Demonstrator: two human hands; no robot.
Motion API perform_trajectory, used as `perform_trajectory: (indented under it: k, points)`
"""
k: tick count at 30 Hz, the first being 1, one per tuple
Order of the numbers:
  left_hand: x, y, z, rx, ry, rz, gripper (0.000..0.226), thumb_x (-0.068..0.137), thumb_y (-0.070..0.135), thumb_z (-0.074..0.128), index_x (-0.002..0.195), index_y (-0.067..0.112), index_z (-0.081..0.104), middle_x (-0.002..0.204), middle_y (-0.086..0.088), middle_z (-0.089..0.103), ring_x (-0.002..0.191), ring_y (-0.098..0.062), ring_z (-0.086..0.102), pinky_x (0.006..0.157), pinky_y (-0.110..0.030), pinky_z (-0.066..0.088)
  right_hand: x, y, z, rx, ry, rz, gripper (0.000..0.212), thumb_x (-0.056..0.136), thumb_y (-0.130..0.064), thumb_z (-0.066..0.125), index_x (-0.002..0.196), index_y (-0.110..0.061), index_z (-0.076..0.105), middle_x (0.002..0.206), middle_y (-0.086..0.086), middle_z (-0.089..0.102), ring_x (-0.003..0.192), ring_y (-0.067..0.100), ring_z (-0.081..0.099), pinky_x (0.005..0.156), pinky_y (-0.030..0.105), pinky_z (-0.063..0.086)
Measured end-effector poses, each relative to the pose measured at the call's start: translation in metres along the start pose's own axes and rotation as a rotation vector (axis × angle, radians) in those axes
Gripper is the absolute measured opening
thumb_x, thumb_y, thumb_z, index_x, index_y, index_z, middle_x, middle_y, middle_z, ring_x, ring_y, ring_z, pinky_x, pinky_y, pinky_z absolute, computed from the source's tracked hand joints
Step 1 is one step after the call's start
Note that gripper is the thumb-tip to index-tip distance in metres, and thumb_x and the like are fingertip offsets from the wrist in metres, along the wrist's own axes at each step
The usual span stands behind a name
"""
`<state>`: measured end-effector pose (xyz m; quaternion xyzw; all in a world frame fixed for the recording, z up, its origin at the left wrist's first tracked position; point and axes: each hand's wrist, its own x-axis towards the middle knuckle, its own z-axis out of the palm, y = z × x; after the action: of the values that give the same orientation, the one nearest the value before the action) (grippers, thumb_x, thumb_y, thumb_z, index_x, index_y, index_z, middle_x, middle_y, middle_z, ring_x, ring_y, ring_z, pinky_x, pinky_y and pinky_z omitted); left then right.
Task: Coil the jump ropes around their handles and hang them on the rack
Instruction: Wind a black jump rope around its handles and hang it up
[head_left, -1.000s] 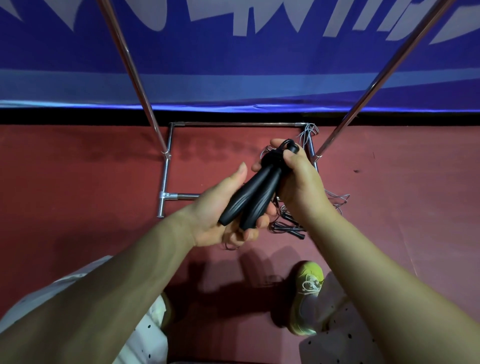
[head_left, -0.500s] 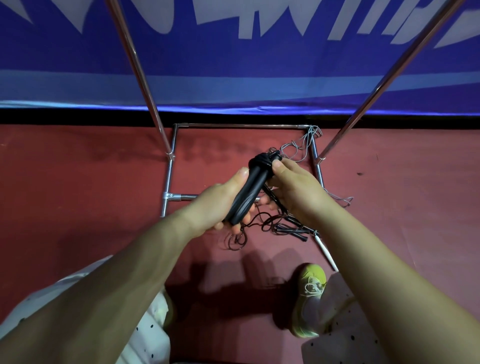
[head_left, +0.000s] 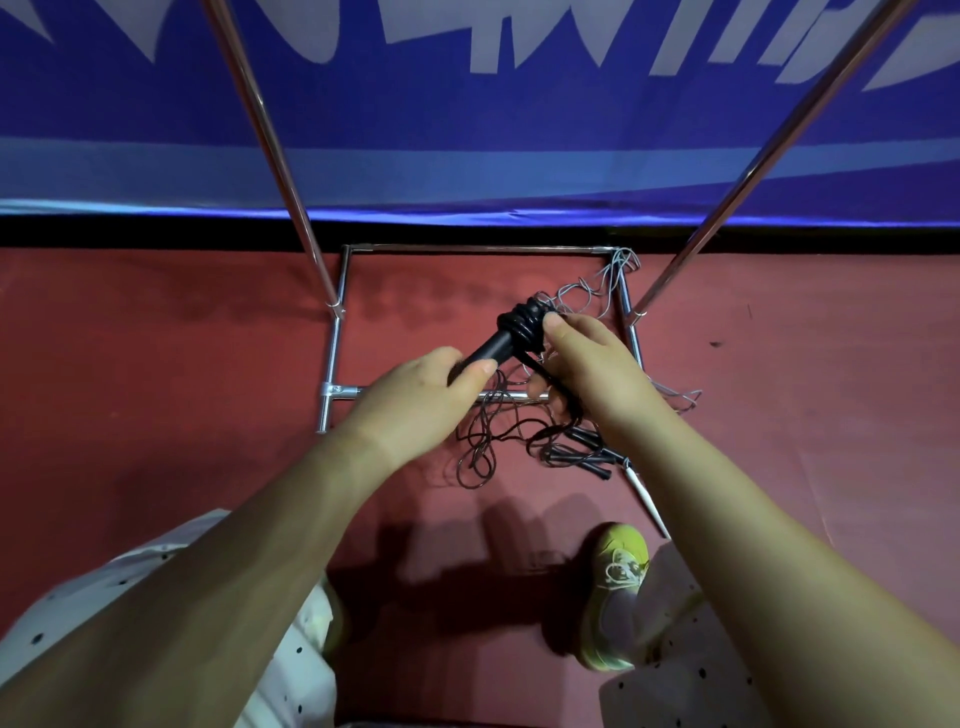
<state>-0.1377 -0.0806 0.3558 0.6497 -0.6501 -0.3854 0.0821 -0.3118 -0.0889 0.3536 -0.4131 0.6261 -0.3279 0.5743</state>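
over red floor (head_left: 156, 415), both hands' fingers grip black handles (head_left: 493, 348); lower ends hidden.

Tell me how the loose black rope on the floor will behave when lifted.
The rope is likely floppy: it lies in thin, tangled loops. It will probably snag the spare handles lying in it. It looks light.

Rack (head_left: 340, 358) uprights cut off at top edge; handles' (head_left: 498, 345) lower ends inside left hand (head_left: 415, 400).

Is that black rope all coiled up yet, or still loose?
Partly coiled: several loops wrap the handles' top, while the black rope trails loose below.
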Motion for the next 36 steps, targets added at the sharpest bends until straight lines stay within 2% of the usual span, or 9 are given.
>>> perform_trajectory:
  k: [6,10,14,16,21,24,27,31,36]
  points:
    - [0.005,-0.006,0.003,-0.083,0.062,0.062,0.026,0.081,0.048,0.063,0.100,0.032,0.055,0.100,0.008,0.052,0.093,-0.013,0.054,0.082,-0.032,0.044,0.001,0.003,0.001,-0.079,-0.006,-0.009,0.049,0.090,-0.053,0.055,0.101,-0.005,0.055,0.055,0.005,0.061,0.044,0.020,0.046,0.039,0.022,0.031]
    - [0.008,-0.009,0.002,-0.122,0.069,0.088,0.037,0.069,0.048,0.074,0.091,0.028,0.052,0.095,0.008,0.056,0.084,-0.011,0.055,0.070,-0.029,0.042,0.004,0.004,0.003,-0.103,0.057,-0.065,0.060,0.086,-0.044,0.063,0.128,-0.006,0.045,0.077,0.010,0.067,0.044,0.006,0.052,0.042,0.019,0.036]
    - [0.005,-0.006,-0.006,-0.504,-0.245,-0.067,0.060,0.064,0.078,0.058,0.081,0.022,0.062,0.070,0.009,0.063,0.074,-0.017,0.056,0.075,-0.035,0.040,-0.004,0.000,0.004,-0.072,0.044,-0.189,0.059,0.071,-0.041,0.058,0.125,-0.023,0.043,0.100,-0.001,0.056,0.072,0.007,0.056,0.062,0.019,0.041]
    - [0.002,-0.002,-0.007,-0.721,-0.500,-0.191,0.074,0.067,0.084,0.044,0.090,0.018,0.066,0.078,-0.001,0.071,0.079,-0.023,0.063,0.080,-0.038,0.043,-0.009,-0.003,0.002,-0.041,-0.004,-0.242,0.052,0.072,-0.033,0.050,0.123,-0.026,0.044,0.102,-0.006,0.052,0.082,0.006,0.054,0.066,0.017,0.043]
    - [-0.009,0.009,-0.003,-0.956,-0.834,-0.225,0.086,0.067,0.078,0.027,0.086,0.004,0.066,0.066,-0.010,0.061,0.053,-0.023,0.057,0.051,-0.026,0.047,-0.013,-0.006,0.003,-0.082,-0.033,-0.301,0.052,0.068,-0.048,0.045,0.119,-0.039,0.045,0.108,-0.015,0.051,0.099,0.011,0.052,0.085,0.031,0.044]
    - [-0.010,0.012,-0.001,-0.885,-0.723,-0.205,0.078,0.080,0.075,0.023,0.078,0.007,0.060,0.058,-0.006,0.054,0.047,-0.020,0.051,0.046,-0.022,0.041,-0.013,-0.005,0.004,-0.205,0.016,-0.321,0.053,0.088,-0.049,0.040,0.137,-0.029,0.038,0.124,-0.012,0.049,0.110,0.006,0.048,0.101,0.030,0.039]
    - [-0.010,0.013,0.007,-0.742,-0.509,-0.156,0.071,0.089,0.069,0.024,0.077,0.009,0.059,0.057,-0.004,0.057,0.047,-0.020,0.053,0.047,-0.024,0.043,-0.011,-0.004,0.006,-0.323,0.068,-0.296,0.047,0.104,-0.036,0.032,0.146,-0.016,0.030,0.132,-0.006,0.044,0.117,0.004,0.043,0.097,0.016,0.029]
    - [-0.010,0.015,0.012,-0.615,-0.304,-0.122,0.061,0.094,0.061,0.035,0.074,0.008,0.058,0.052,-0.004,0.059,0.044,-0.020,0.054,0.048,-0.027,0.044,-0.005,-0.001,0.010,-0.342,0.077,-0.205,0.052,0.103,-0.039,0.029,0.148,-0.014,0.026,0.139,0.007,0.049,0.126,0.020,0.048,0.109,0.032,0.034]
    - [-0.002,0.005,0.010,-0.398,-0.144,-0.066,0.060,0.089,0.058,0.033,0.077,0.007,0.062,0.058,-0.004,0.063,0.051,-0.022,0.058,0.055,-0.036,0.049,-0.002,0.002,0.007,-0.469,0.042,-0.142,0.055,0.102,-0.045,0.028,0.146,-0.014,0.030,0.120,0.011,0.058,0.104,0.026,0.059,0.088,0.032,0.040]
